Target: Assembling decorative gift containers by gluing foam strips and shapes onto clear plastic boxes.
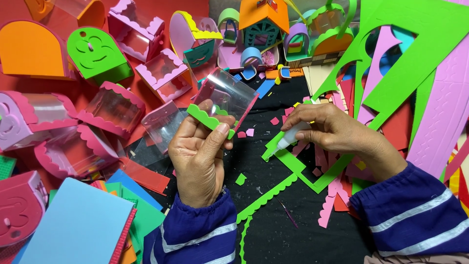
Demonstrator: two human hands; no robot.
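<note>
The left hand (198, 156) has its fingers clamped on a clear box (225, 95) with a green scalloped strip (210, 120); its far edge blurs into the clutter. The right hand (337, 134), fingers pinched together, half hides a glue bottle (288, 139). Pink-trimmed boxes (110, 110) lie left, green sheets (415, 44) far right on the black desk (293, 234).

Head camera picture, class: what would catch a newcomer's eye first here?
At the centre, the left hand holds up a clear plastic box with a green scalloped foam strip along its edge, while the right hand points a small glue bottle toward it. To the left lie finished pink scalloped boxes, and on the right a heap of green foam offcuts spreads over the black mat.
</note>
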